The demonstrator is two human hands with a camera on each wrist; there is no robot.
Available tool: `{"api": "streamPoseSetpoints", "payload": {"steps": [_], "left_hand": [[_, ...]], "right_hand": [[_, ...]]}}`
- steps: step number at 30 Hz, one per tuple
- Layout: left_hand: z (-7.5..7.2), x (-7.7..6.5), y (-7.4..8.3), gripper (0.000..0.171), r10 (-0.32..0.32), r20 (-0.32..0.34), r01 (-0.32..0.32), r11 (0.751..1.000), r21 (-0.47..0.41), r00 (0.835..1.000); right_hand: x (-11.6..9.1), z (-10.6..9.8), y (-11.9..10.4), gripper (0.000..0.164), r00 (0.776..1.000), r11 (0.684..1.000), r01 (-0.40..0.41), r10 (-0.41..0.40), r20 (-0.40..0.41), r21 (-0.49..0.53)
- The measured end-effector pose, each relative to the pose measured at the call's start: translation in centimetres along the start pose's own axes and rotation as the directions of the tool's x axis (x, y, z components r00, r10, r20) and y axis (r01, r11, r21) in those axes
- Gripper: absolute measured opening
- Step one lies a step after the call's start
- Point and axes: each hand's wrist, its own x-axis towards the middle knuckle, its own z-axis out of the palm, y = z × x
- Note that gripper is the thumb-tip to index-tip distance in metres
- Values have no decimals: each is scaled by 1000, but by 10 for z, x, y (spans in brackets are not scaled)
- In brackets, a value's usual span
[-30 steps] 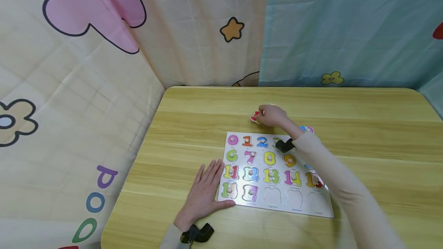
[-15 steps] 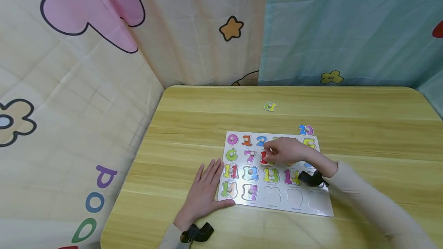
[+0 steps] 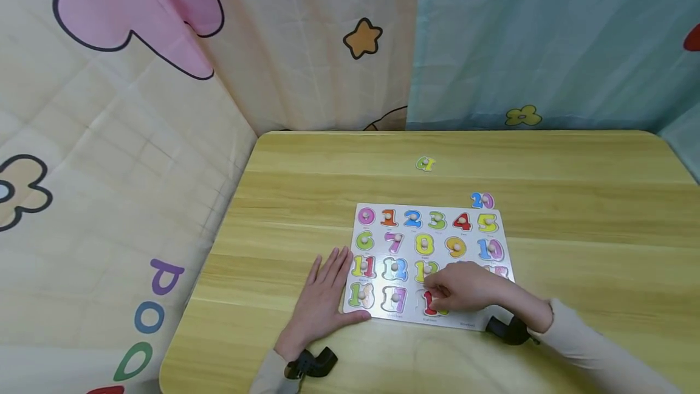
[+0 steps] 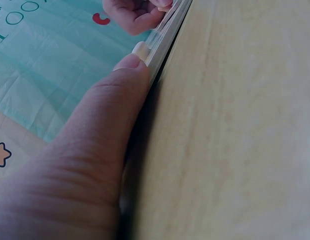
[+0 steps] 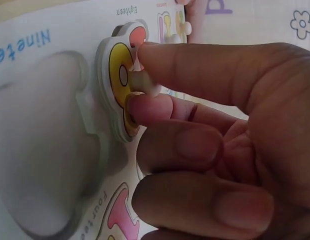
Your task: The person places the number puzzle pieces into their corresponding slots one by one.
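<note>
A white number puzzle board (image 3: 462, 319) lies on the table, most recesses filled with coloured, knobbed number pieces. My right hand (image 3: 467, 287) pinches the knob of the red and yellow 18 piece (image 3: 428, 304) over the bottom row. In the right wrist view, thumb and a finger are at the pale knob (image 5: 147, 84); the piece (image 5: 120, 70) lies near the label "Eighteen", slightly raised on its slot. Flat and spread, my left hand (image 3: 322, 303) rests at the board's left edge. Its thumb (image 4: 102, 125) touches the edge in the left wrist view.
Behind the board lie a green and yellow 19 piece (image 3: 425, 164), turned around, and a blue and pink 20 piece (image 3: 482, 200). An unfilled recess (image 5: 45, 145) shows by the "Nineteen" label. Printed curtains (image 3: 306, 47) stand behind the wooden table (image 3: 590, 211).
My right hand has carried the 18 piece from behind the board, across the number rows, to the bottom row. The left hand has stayed at the edge. The view has tilted slightly.
</note>
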Motion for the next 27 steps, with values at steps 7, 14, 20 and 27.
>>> {"api": "streamPoseSetpoints", "payload": {"steps": [7, 14, 20, 27], "left_hand": [[2, 0, -1, 111, 2, -7, -2, 1000, 3, 1000], [2, 0, -1, 111, 6, -13, -5, 1000, 13, 1000], [0, 0, -1, 111, 4, -17, -4, 1000, 11, 1000], [0, 0, 0, 111, 1, -13, -1, 1000, 0, 1000]], "right_hand": [[4, 6, -2, 29, 1000, 1000, 12, -12, -22, 24], [9, 9, -8, 29, 1000, 999, -7, 7, -22, 34], [8, 9, -11, 30, 999, 999, -44, 45, -32, 15], [8, 8, -8, 31, 998, 998, -57, 57, -32, 22]]}}
